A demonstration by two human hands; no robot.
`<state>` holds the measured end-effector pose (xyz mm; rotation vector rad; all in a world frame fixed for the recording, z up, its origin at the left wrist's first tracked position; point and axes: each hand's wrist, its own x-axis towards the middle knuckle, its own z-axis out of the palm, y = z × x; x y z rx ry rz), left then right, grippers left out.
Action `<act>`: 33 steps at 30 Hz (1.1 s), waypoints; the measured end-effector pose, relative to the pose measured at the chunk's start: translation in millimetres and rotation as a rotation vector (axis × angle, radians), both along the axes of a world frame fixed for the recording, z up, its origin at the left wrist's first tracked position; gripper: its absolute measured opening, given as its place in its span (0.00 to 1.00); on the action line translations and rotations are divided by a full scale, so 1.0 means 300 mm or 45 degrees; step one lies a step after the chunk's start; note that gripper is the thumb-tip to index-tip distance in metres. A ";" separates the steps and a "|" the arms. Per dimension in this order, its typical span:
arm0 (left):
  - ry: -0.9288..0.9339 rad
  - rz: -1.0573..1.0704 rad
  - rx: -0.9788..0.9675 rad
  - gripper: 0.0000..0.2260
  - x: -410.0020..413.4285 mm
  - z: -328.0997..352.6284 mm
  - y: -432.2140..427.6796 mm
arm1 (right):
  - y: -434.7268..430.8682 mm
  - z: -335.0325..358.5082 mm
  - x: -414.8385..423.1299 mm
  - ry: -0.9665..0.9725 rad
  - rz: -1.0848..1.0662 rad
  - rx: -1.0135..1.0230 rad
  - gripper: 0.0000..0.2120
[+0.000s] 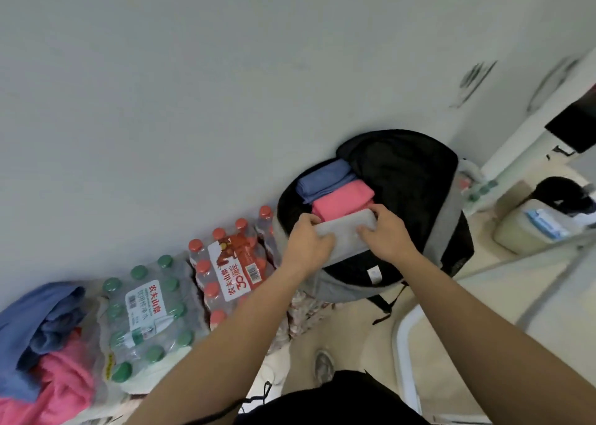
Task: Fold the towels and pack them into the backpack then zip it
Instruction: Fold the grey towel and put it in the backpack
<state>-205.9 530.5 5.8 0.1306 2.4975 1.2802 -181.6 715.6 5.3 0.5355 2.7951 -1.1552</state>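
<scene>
Gripping the folded grey towel [346,234] with my left hand [309,240] curled round its left end and my right hand [383,234] pinching its right end, I hold it at the near side of the open black-and-grey fabric backpack [448,218]. It looks light, soft and floppy, so a grip at both ends should keep the fold. Inside, a folded pink towel [342,200] lies just beyond it, with a folded blue towel [325,179] farther in. Loose blue and pink towels [48,344] sit heaped at the near left.

Loose towel pile [42,344] cropped at left edge; wall marks [477,79] blurred.
</scene>
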 end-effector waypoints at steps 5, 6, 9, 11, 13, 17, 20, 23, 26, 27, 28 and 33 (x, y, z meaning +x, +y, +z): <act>-0.079 -0.046 -0.038 0.20 0.020 -0.046 0.127 | 0.031 -0.075 -0.017 -0.019 -0.039 0.253 0.20; -0.067 -0.046 -0.077 0.20 0.023 -0.056 0.141 | 0.030 -0.089 -0.020 -0.008 -0.046 0.291 0.20; -0.101 0.058 -0.116 0.19 0.023 -0.079 0.178 | 0.038 -0.125 -0.004 0.086 0.008 0.576 0.23; -0.147 0.198 -0.101 0.19 0.016 -0.089 0.194 | 0.046 -0.148 0.024 0.251 0.131 0.750 0.21; -0.140 0.257 -0.081 0.19 0.011 -0.103 0.196 | 0.047 -0.182 0.052 0.313 0.312 0.742 0.20; 0.025 0.034 -0.249 0.17 -0.003 -0.108 0.168 | 0.043 -0.264 0.081 0.021 0.500 0.619 0.32; 0.300 -0.151 -0.612 0.13 -0.042 -0.092 0.119 | 0.020 -0.258 0.073 -0.068 0.494 0.616 0.38; 0.502 -0.190 -0.930 0.19 -0.071 -0.112 0.073 | -0.033 -0.229 0.044 -0.083 0.357 0.581 0.42; 0.430 -0.243 -1.065 0.25 -0.082 -0.151 0.049 | -0.090 -0.237 0.023 -0.112 0.227 0.532 0.44; 0.399 -0.278 -1.084 0.26 -0.085 -0.162 0.044 | -0.101 -0.249 0.023 -0.117 0.218 0.549 0.45; 0.380 -0.306 -1.092 0.26 -0.089 -0.169 0.039 | -0.106 -0.260 0.024 -0.118 0.223 0.581 0.45; 0.339 -0.417 -1.115 0.23 -0.112 -0.180 0.020 | -0.032 -0.268 0.003 -0.142 0.266 0.685 0.45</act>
